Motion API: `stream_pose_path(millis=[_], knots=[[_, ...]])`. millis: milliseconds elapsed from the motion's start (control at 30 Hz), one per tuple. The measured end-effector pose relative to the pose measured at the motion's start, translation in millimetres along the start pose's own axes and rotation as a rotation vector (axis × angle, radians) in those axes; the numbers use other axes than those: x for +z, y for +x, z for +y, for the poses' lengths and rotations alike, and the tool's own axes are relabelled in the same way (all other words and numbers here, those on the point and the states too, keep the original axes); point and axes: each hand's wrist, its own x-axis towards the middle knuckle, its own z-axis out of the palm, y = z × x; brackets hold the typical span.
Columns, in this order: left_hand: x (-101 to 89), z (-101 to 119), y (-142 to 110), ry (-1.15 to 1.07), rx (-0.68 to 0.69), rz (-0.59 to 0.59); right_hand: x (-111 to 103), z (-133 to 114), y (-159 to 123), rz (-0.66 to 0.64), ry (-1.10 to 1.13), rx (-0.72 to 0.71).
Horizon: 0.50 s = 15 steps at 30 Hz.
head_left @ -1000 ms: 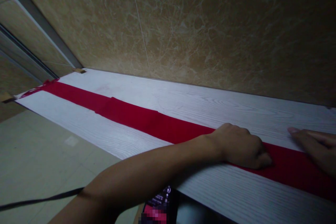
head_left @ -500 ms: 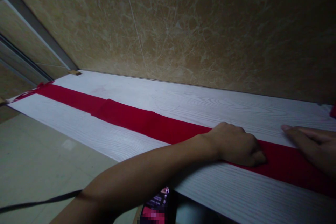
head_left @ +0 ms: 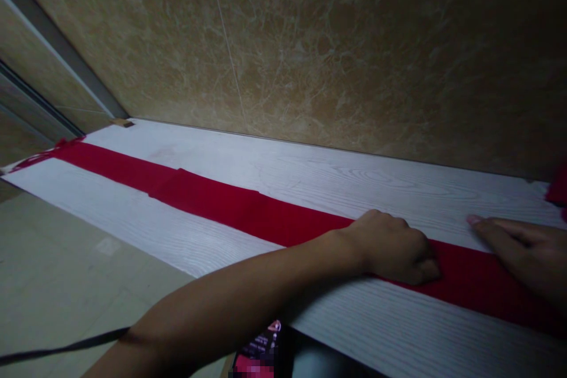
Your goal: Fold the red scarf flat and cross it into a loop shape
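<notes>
- Lengthwise, a red fabric strip [head_left: 212,198] runs along the white wood-grain worktop [head_left: 310,174], from its left end, beneath the left hand [head_left: 398,248], to the right edge of the view.
- Two small steps show in the strip's outline left of the hands; the piece between them looks wider than the stretch to the left.
- The left hand rests on the strip, back upward, its fingers curled into a fist; whether they pinch the fabric I cannot tell.
- The right hand [head_left: 535,254] is partly cut off at the right edge, just beside the left; one fingertip reaches past the strip's far edge, over bare worktop. How its other fingers stand, and whether they grip the fabric, I cannot tell.
- Loose red threads [head_left: 31,160] lie at the strip's left end, and more red material [head_left: 558,189] shows at the right edge.
- Behind the worktop stands a brown marbled tile wall [head_left: 310,41], with a grey post [head_left: 57,41] slanting down to the far left corner.
- Below the left forearm, near the worktop's front edge, a phone screen [head_left: 261,342] glows, partly pixelated.
- Pale floor [head_left: 66,277] shows at lower left, crossed by a dark strap [head_left: 80,344].
</notes>
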Motion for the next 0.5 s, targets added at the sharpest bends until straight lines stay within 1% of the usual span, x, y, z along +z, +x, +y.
stream_pose_path(millis=[67,133,233,333,500], knots=[[0.6,-0.1,-0.4,0.01,0.006,0.018,-1.1,-2.5,-1.8,-0.029,0.032,0.051],[1.1,-0.6,-0.7,-0.004,0.009,0.051,-1.8,-3.4,-2.6,-0.04,0.021,0.054],[1.8,-2.1,-1.3,-0.013,0.022,0.115,-2.2,0.3,-1.4,-0.073,-0.002,0.025],[2.8,-4.0,-2.1,0.024,0.024,0.186,-2.0,6.6,0.9,-0.11,-0.037,-0.031],[6.8,-5.8,-1.1,0.086,0.003,0.268,0.9,11.7,2.1,-0.114,-0.061,-0.078]])
